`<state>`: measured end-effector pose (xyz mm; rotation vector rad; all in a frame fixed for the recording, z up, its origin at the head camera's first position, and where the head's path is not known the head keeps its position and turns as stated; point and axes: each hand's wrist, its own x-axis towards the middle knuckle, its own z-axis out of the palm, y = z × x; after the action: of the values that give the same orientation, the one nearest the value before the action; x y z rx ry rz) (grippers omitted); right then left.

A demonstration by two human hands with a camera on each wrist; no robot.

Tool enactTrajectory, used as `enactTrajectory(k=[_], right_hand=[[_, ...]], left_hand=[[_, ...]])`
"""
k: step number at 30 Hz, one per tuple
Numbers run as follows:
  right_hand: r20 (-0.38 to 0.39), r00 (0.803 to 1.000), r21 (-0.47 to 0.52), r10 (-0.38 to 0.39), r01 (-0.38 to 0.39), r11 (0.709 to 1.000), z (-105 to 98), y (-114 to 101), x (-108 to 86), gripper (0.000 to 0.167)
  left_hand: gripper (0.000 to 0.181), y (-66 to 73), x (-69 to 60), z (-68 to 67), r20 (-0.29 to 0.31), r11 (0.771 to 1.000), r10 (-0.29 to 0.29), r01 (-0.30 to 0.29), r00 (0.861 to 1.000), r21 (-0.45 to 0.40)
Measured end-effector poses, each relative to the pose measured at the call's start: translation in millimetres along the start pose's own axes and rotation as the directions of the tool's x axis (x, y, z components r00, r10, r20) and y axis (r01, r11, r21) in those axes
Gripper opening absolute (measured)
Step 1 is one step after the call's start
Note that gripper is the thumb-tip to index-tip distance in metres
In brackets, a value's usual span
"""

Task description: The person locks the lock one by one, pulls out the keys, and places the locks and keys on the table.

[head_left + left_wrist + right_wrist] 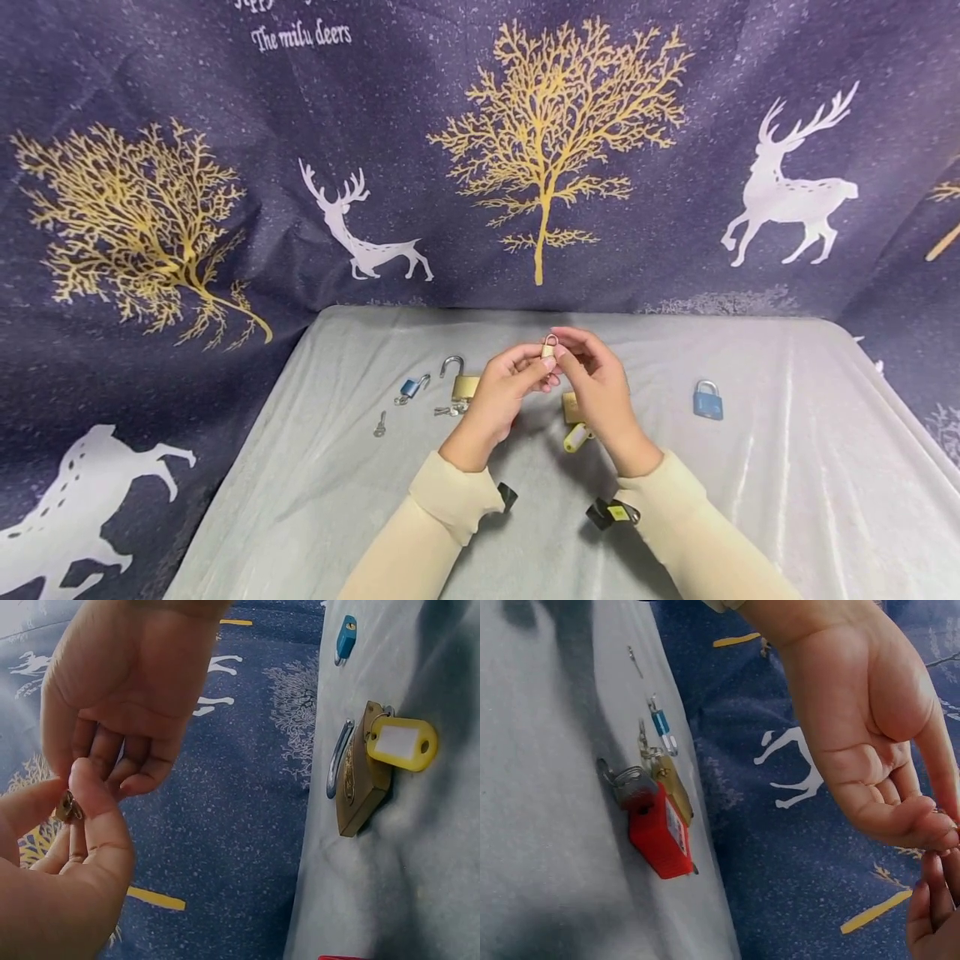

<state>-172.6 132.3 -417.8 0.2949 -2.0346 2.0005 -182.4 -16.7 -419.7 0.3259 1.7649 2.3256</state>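
Observation:
Above the table, a small brass padlock [548,350] is between both hands, its shackle pointing up in the head view. My left hand [501,392] pinches its body between thumb and finger. My right hand [603,385] holds it from the other side, thumb against its edge and fingers curled behind. In the left wrist view the padlock [66,806] shows its underside near the left thumb; a small metal piece beside it is too small to identify. Below the right hand lie a larger brass padlock [365,776] and its yellow key tag [405,742].
On the grey-covered table [300,500] lie an open brass padlock [466,387] with keys, an open blue padlock [411,387] and a loose key [380,425]. A red padlock [660,832] lies beside a grey one [634,787]. A blue padlock [707,402] lies right.

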Motion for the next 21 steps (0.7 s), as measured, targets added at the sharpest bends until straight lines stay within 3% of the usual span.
enactTrajectory(k=[6,13,21], right_hand=[[-0.045,0.999,0.049,0.013,-0.011,0.999,-1.9,-1.9,2.2,0.028],[-0.086,0.996,0.027,0.000,0.002,1.000,-1.9,-0.6,2.4,0.026],[-0.024,1.000,-0.002,-0.014,0.014,1.000,-0.3,2.8,0.3,0.035]], left_hand=[[0.018,-0.1,-0.2,0.8,-0.018,1.000,-0.012,0.011,1.000,-0.024],[0.005,-2.2,0.2,1.2,-0.042,0.999,-0.025,0.024,0.999,-0.036],[0.014,-1.1,0.2,4.7,-0.121,0.999,-0.021,0.016,0.992,-0.046]])
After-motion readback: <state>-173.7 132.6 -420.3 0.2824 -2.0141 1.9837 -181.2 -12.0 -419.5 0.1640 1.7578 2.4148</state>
